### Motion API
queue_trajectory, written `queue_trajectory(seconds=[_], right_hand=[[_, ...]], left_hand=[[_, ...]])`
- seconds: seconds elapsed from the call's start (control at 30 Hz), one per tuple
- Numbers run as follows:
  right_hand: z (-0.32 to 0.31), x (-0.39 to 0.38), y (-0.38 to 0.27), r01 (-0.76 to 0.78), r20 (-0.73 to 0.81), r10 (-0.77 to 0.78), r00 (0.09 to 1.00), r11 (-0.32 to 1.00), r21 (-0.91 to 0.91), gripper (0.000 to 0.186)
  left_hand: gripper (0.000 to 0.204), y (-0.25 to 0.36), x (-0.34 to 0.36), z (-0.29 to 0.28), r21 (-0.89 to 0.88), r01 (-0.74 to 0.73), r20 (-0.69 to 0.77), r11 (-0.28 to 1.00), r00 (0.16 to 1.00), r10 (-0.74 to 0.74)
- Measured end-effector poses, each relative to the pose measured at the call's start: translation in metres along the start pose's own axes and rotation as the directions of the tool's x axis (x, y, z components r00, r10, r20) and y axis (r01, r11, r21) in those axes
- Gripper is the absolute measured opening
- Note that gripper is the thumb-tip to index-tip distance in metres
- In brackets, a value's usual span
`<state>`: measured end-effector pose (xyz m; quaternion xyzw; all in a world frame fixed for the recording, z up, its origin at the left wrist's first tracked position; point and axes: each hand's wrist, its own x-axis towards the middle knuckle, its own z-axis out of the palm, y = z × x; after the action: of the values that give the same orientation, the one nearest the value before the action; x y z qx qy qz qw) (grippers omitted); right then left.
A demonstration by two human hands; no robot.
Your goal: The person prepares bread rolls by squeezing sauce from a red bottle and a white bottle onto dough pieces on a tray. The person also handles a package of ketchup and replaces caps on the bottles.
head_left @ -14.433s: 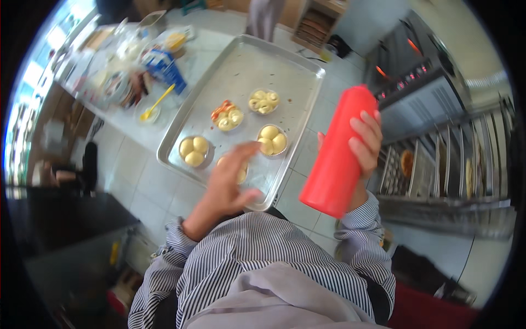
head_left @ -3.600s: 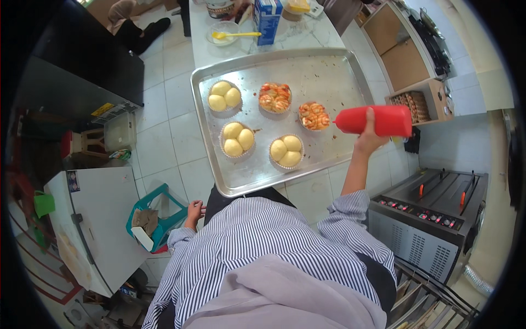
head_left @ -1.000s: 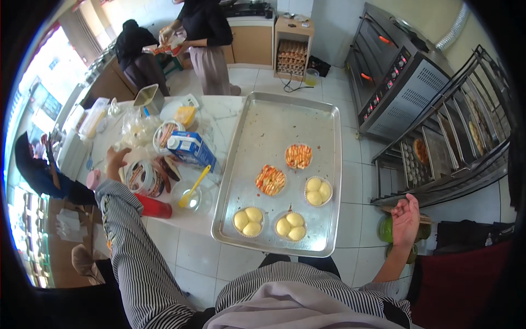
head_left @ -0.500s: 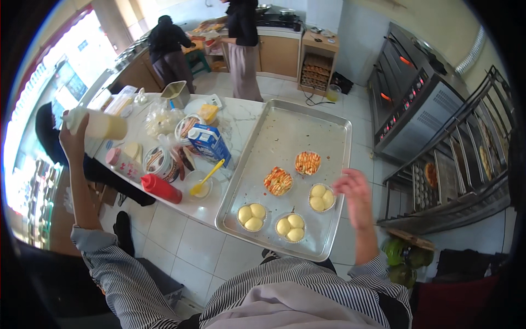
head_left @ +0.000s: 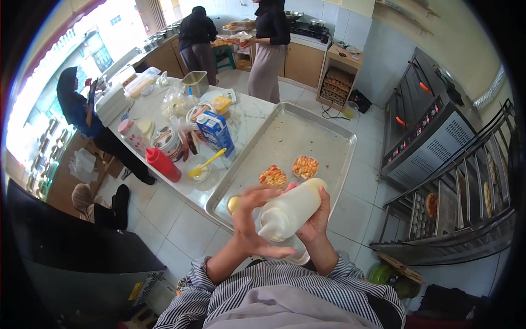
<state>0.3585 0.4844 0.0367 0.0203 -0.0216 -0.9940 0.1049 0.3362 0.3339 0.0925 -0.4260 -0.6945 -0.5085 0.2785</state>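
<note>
A white squeeze bottle (head_left: pixel 291 210) lies tilted over the near part of the metal baking tray (head_left: pixel 293 131), its nozzle toward me and to the left. My right hand (head_left: pixel 318 220) is closed around its base end. At the nozzle end, my left hand (head_left: pixel 249 222) has its thumb and fingers spread apart around the cap, and contact is unclear. Beyond the bottle, a topped bun (head_left: pixel 273 177) and a second topped bun (head_left: pixel 305 166) sit in paper cups. One plain dough bun (head_left: pixel 234 205) shows partly beside my left hand; the bottle and hands hide the rest of the near tray.
Left of the tray, the marble table (head_left: pixel 249 118) holds a red squeeze bottle (head_left: pixel 163 164), a cup with a yellow brush (head_left: pixel 205 164), a blue carton (head_left: pixel 215 131) and tubs. An oven (head_left: pixel 433 115) and tray rack (head_left: pixel 455 186) stand right. Several people are around the far side.
My left hand has brought the white bottle from the far left to over the tray. My right hand has moved in and taken hold of it; the left fingers have spread.
</note>
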Motion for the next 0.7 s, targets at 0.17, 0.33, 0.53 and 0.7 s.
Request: queue_trajectory(seconds=[0.17, 0.33, 0.53, 0.7], right_hand=[[0.003, -0.012, -0.036, 0.192, -0.205, -0.203, 0.957, 0.979, -0.072, 0.053], [0.007, -0.019, -0.063, 0.143, -0.13, -0.146, 0.981, 0.989, -0.031, 0.048], [-0.002, -0.019, -0.086, -0.079, -0.17, 0.088, 0.982, 0.995, 0.061, 0.044], [0.006, -0.021, -0.103, -0.207, -0.164, 0.209, 0.964, 0.978, 0.024, 0.038]], left_hand=[[0.059, 0.0, 0.012, 0.036, 0.274, 0.108, -0.103, 0.956, 0.991, -0.083], [0.052, 0.011, 0.029, 0.058, 0.455, 0.037, -0.051, 0.889, 0.999, -0.015], [0.045, 0.04, 0.061, 0.07, 0.548, -0.182, 0.151, 0.816, 0.982, 0.117], [0.043, 0.042, 0.066, 0.076, 0.569, -0.3, 0.33, 0.765, 0.936, 0.122]])
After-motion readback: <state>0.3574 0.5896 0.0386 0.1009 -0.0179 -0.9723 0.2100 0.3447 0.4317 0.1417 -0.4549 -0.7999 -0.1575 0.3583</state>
